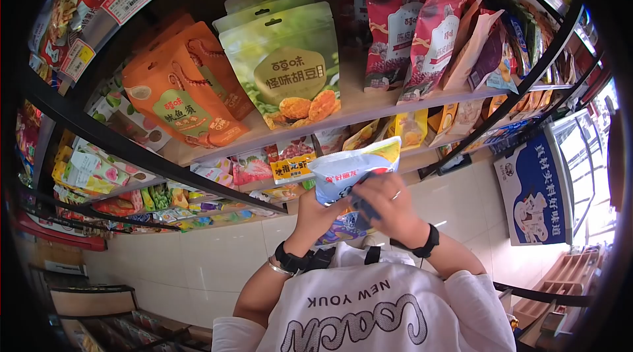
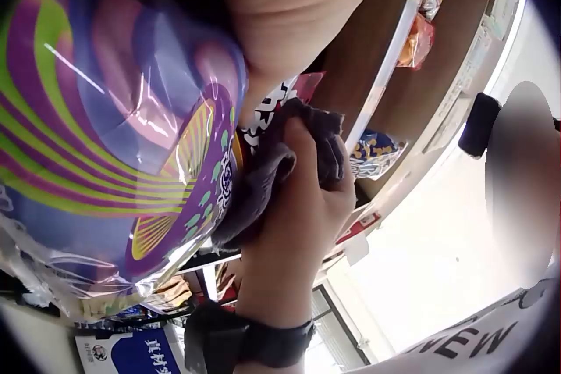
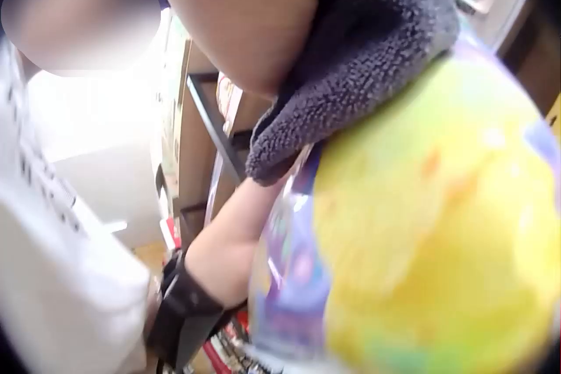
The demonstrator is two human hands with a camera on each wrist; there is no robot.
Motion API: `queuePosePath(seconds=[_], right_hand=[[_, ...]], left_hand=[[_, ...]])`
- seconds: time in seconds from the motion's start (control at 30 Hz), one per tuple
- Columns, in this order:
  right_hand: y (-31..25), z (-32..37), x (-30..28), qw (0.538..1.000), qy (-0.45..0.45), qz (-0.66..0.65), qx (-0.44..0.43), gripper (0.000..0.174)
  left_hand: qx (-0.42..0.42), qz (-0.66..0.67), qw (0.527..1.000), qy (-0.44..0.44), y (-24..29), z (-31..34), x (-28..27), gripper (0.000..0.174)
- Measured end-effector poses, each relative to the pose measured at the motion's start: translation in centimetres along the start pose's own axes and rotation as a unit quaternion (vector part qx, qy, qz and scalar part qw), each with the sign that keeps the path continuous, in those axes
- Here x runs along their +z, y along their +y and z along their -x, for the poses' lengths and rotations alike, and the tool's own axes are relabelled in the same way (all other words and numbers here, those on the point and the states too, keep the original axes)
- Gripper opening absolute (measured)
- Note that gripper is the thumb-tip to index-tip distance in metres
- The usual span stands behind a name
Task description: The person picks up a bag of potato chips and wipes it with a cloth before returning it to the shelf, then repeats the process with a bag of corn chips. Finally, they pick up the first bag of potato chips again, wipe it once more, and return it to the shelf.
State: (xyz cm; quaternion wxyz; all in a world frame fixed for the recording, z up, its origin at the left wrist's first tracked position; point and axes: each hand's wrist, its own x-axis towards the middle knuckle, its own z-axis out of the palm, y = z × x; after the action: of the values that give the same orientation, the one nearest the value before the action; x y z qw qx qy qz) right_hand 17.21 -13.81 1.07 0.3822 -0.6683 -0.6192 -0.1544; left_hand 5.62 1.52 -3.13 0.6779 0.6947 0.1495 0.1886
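Note:
In front of the chest, my left hand (image 1: 319, 217) grips a puffed snack bag (image 1: 337, 166) with a pale blue front. In the left wrist view the shiny bag (image 2: 114, 120) shows purple, green and yellow swirls. My right hand (image 1: 390, 208) holds a dark grey cloth (image 3: 368, 63) bunched in its fingers. The fuzzy cloth lies against the bag in the right wrist view, where the bag's yellow side (image 3: 438, 216) fills the lower right. Fingers of the left hand are partly hidden behind the bag.
A shelf (image 1: 356, 98) in front carries orange pouches (image 1: 181, 91), green pouches (image 1: 283, 68) and red pouches (image 1: 395, 29). Lower shelves hold many more snack bags. A black shelf frame bar (image 1: 508, 114) slants at the right, with a blue-and-white freezer (image 1: 537, 187) beyond it.

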Motion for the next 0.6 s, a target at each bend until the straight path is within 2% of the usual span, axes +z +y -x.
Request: queuePosePath(seconds=[0.03,0.1,0.17,0.2,0.23,0.3,0.37,0.43,0.5,0.53,0.6], right_hand=[[0.4,-0.6,-0.5,0.998,0.054,0.005,0.035,0.065],[0.2,-1.0,-0.2,0.995,0.059,0.034,0.078,0.066],[-0.7,-0.1,0.8,0.999,-0.047,-0.022,0.009,0.068],[-1.4,0.3,1.5,0.997,-0.064,0.001,-0.052,0.070],[-1.1,0.3,1.6,0.997,-0.052,0.008,-0.050,0.070],[-0.5,0.0,1.6,0.999,-0.028,0.017,-0.041,0.070],[0.1,-1.0,0.9,0.999,0.040,0.009,0.029,0.068],[-0.3,-1.3,1.4,0.996,0.056,-0.020,0.064,0.066],[-1.3,-0.8,1.8,0.999,-0.013,-0.045,0.019,0.062],[-1.4,-0.6,2.0,1.000,-0.008,-0.010,-0.008,0.059],[-0.3,-0.5,1.4,0.998,0.022,-0.021,0.054,0.058]], left_hand=[[-0.001,-0.004,1.000,-0.003,0.0,0.1,0.1,0.028],[-0.004,-0.012,1.000,-0.009,-0.1,0.2,0.6,0.029],[0.032,-0.062,0.998,-0.007,-0.3,-0.1,0.4,0.035],[0.067,-0.076,0.995,-0.012,-0.7,-0.3,0.3,0.036],[0.100,-0.090,0.991,-0.018,-0.9,-0.3,0.2,0.038],[0.050,-0.111,0.993,-0.007,-0.9,0.0,0.3,0.039],[-0.016,-0.166,0.986,-0.012,-0.4,0.2,0.1,0.038],[0.040,-0.172,0.984,0.017,-0.8,0.2,0.5,0.032],[0.081,-0.202,0.975,0.052,-1.9,0.0,0.6,0.029],[0.092,-0.198,0.975,0.047,-1.7,0.2,0.7,0.028],[0.046,-0.178,0.982,0.038,-1.0,0.6,1.1,0.027]])
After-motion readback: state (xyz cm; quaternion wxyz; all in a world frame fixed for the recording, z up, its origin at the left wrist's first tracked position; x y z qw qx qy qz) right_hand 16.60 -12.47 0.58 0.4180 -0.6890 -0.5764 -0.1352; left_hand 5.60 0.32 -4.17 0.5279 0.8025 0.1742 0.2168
